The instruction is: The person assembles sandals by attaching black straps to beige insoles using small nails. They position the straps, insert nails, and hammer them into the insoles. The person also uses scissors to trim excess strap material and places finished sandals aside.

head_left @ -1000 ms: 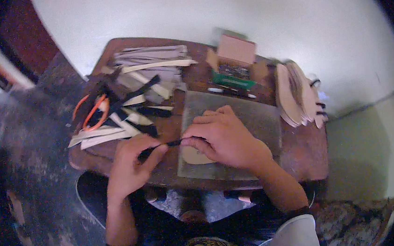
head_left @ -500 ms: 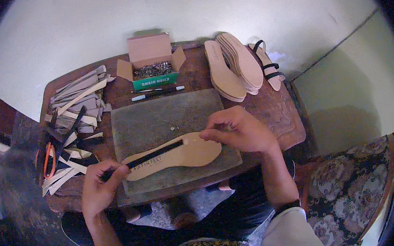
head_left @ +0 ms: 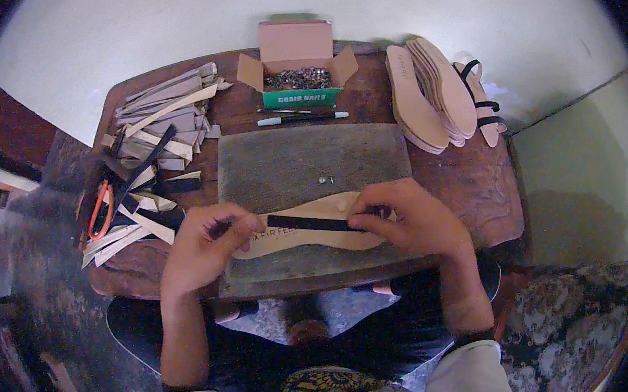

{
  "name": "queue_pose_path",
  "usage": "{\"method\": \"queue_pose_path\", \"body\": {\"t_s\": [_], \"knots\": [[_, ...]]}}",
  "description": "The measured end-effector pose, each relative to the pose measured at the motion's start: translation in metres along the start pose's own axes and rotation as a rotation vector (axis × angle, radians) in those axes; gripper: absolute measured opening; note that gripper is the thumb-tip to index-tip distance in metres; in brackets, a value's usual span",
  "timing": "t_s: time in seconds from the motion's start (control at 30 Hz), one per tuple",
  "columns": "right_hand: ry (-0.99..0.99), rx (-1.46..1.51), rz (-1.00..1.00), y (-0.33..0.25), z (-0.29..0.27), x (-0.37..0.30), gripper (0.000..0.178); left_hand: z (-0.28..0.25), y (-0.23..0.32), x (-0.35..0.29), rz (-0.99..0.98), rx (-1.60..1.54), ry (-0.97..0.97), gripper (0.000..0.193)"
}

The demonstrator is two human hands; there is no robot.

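A tan shoe insole point(head_left: 311, 242) with dark print lies flat across a grey mat point(head_left: 310, 148), its narrower end to the left. Just over it a short black strap point(head_left: 309, 222) stretches between my two hands. My right hand point(head_left: 413, 213) pinches the strap's right end near the wider part of the insole. At the strap's left end, my left hand point(head_left: 213, 238) has its fingers closed, thumb and forefinger meeting at its tip; the exact grip is partly hidden. Two small metal nails point(head_left: 325, 181) rest on the mat beyond the insole.
Behind the mat are a pen point(head_left: 303, 118) and an open green box point(head_left: 302, 98) of nails. Stacked insoles point(head_left: 436, 96) and a strapped sandal point(head_left: 484, 110) stand far right. Cut strips point(head_left: 168, 108) and orange-handled scissors point(head_left: 101, 209) crowd the wooden table's point(head_left: 471, 193) left side.
My right hand has come from the bare insole edge onto the strap's right end. The left hand has moved to the strap's other end. The whole view has shifted, moving the table rightward in it.
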State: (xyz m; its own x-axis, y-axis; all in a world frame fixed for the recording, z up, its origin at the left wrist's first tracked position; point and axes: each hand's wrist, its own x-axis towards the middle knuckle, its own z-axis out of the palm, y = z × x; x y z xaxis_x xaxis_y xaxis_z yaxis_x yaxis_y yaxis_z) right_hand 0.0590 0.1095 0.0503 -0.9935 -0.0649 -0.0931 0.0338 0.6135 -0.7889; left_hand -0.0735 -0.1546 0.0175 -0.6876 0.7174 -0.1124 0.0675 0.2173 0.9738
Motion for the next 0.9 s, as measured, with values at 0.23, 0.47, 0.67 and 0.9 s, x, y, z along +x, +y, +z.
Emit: {"method": "queue_pose_path", "body": {"t_s": [0.23, 0.47, 0.67, 0.9], "knots": [[0.030, 0.291, 0.218, 0.001, 0.008, -0.001, 0.012, -0.008, -0.002, -0.017, 0.073, 0.414, 0.154, 0.021], [0.029, 0.560, 0.208, -0.020, 0.029, 0.007, 0.019, 0.000, -0.010, -0.025, 0.224, 0.674, 0.213, 0.046], [-0.005, 0.638, 0.089, -0.011, 0.027, 0.013, 0.027, 0.001, -0.006, -0.025, 0.116, 0.512, 0.142, 0.036], [0.271, 0.604, -0.004, -0.026, 0.022, 0.028, 0.010, 0.014, -0.004, -0.021, 0.075, 0.191, 0.059, 0.030]]}}
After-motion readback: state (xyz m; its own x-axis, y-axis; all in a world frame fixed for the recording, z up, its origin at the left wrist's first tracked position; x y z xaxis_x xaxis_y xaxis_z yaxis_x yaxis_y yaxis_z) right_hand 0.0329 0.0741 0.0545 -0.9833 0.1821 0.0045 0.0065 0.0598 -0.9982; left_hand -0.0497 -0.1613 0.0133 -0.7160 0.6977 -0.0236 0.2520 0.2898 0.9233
